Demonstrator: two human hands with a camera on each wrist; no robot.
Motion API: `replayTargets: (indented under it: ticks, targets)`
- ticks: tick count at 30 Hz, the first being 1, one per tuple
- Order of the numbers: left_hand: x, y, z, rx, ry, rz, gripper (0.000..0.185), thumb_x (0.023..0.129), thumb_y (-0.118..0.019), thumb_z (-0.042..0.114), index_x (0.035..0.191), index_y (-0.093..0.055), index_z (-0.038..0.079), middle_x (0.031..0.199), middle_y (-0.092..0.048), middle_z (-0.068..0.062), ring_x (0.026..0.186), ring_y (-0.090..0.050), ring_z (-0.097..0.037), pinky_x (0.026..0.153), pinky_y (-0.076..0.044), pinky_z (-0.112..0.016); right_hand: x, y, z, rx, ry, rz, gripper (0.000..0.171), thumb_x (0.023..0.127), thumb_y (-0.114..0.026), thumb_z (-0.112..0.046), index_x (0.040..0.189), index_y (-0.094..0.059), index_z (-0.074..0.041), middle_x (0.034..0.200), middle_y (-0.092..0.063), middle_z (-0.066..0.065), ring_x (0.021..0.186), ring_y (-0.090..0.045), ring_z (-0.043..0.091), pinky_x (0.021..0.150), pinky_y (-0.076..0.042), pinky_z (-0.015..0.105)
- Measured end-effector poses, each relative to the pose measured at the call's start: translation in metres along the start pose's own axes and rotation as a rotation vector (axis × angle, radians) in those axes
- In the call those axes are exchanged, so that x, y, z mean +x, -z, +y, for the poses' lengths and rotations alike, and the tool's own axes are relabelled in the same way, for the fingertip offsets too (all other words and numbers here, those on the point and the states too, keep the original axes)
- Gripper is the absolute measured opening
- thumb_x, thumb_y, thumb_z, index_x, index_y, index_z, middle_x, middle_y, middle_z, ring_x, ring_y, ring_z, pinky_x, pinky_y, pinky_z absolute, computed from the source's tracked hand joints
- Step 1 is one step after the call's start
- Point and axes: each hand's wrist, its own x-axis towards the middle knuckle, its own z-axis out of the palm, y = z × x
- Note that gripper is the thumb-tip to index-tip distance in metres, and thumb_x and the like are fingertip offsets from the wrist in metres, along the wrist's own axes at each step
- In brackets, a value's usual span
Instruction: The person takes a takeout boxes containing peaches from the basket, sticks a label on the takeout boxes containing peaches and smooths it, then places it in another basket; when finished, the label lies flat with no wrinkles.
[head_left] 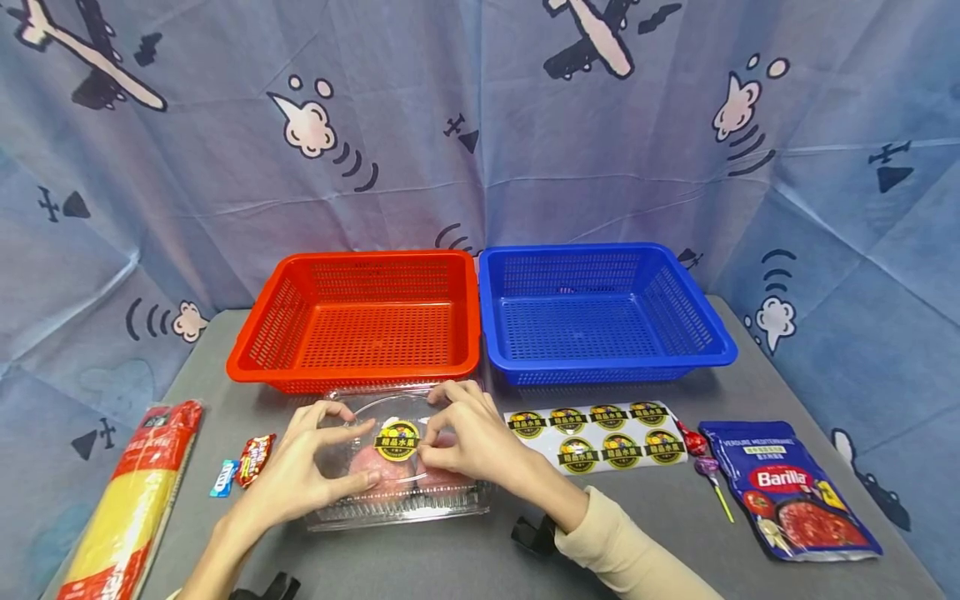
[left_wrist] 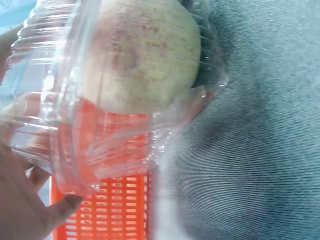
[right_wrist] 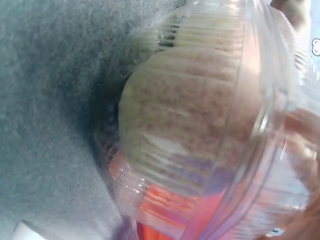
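In the head view, a clear plastic clamshell box [head_left: 397, 467] with apples was held on the grey table [head_left: 675, 517] before the red basket [head_left: 360, 321]; the left hand [head_left: 300, 475] gripped its side to steady it, while the right hand [head_left: 468, 437] pinched a round yellow sticker [head_left: 397, 440] on the lid. In the left wrist view, an apple [left_wrist: 142, 55] was seen through the ribbed plastic. In the right wrist view, another apple [right_wrist: 190, 115] was pressed close inside.

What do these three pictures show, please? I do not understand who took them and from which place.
A person works with two bare hands; there is no machine. The wide picture comes from a camera on the head; the two blurry close ones come from cameras on each wrist. On the grey table the left hand and right hand hold a clear plastic box with pinkish fruit inside and a round sticker on its lid. Behind stand an empty red basket and an empty blue basket. Nearby lie a sticker sheet, a sauce pouch, a lollipop, a long red-and-yellow packet and small candies.
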Motion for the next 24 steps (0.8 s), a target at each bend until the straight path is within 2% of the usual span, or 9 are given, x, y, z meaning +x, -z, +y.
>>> replayTargets:
  ticks: [7,11,14,17,19,22,24]
  targets:
    - [-0.003,-0.006,-0.008,-0.057,-0.072,0.104,0.057,0.064,-0.094,0.027,0.118,-0.078,0.018,0.125,-0.060,-0.009,0.119,-0.046,-0.027,0.094,-0.038,-0.049,-0.008,0.013,0.002,-0.055,0.076,0.026,0.003,0.080,-0.079,-0.024,0.082,-0.082,-0.026,0.126,-0.066,0.006,0.120,-0.052,0.026,0.098,-0.038,0.046]
    - [-0.005,-0.006,-0.010,-0.123,-0.020,0.166,0.061,0.066,-0.093,0.020,0.124,-0.074,0.015,0.131,-0.057,-0.013,0.122,-0.042,-0.024,0.094,-0.035,-0.048,-0.015,0.033,0.014,-0.080,0.067,0.086,0.015,0.082,-0.083,-0.028,0.096,-0.083,-0.022,0.126,-0.066,0.008,0.118,-0.052,0.027,0.096,-0.036,0.046]
    - [-0.008,-0.003,-0.011,-0.151,0.074,0.191,0.063,0.070,-0.091,0.016,0.130,-0.071,0.017,0.133,-0.056,-0.010,0.121,-0.042,-0.015,0.092,-0.040,-0.044,-0.022,0.056,0.030,-0.090,0.018,0.135,0.028,0.081,-0.086,-0.028,0.107,-0.082,-0.019,0.127,-0.065,0.011,0.118,-0.053,0.032,0.095,-0.035,0.048]
    - [-0.014,0.001,-0.011,-0.209,0.202,0.155,0.064,0.078,-0.088,0.017,0.138,-0.064,0.019,0.137,-0.053,-0.008,0.123,-0.045,-0.014,0.091,-0.051,-0.042,-0.032,0.084,0.052,-0.114,-0.053,0.178,0.038,0.081,-0.087,-0.028,0.116,-0.079,-0.017,0.128,-0.063,0.014,0.120,-0.052,0.038,0.093,-0.034,0.051]
    - [-0.018,0.004,-0.012,-0.279,0.296,0.092,0.070,0.083,-0.085,0.019,0.146,-0.055,0.019,0.141,-0.049,-0.012,0.126,-0.051,-0.024,0.088,-0.058,-0.048,-0.041,0.106,0.070,-0.143,-0.107,0.205,0.047,0.080,-0.088,-0.029,0.123,-0.075,-0.016,0.131,-0.060,0.017,0.122,-0.049,0.041,0.093,-0.033,0.055]
    - [-0.024,0.007,-0.013,-0.393,0.451,-0.028,0.083,0.088,-0.080,0.023,0.156,-0.034,0.020,0.149,-0.041,-0.022,0.129,-0.053,-0.046,0.091,-0.057,-0.058,-0.055,0.140,0.102,-0.193,-0.189,0.239,0.062,0.078,-0.089,-0.033,0.133,-0.068,-0.013,0.138,-0.053,0.025,0.126,-0.042,0.051,0.093,-0.032,0.065]
    - [-0.026,0.008,-0.014,-0.487,0.559,-0.114,0.090,0.091,-0.077,0.026,0.160,-0.020,0.022,0.154,-0.035,-0.028,0.130,-0.052,-0.053,0.091,-0.057,-0.056,-0.065,0.162,0.125,-0.232,-0.265,0.251,0.074,0.076,-0.089,-0.037,0.140,-0.062,-0.011,0.144,-0.046,0.031,0.129,-0.036,0.058,0.093,-0.029,0.073]
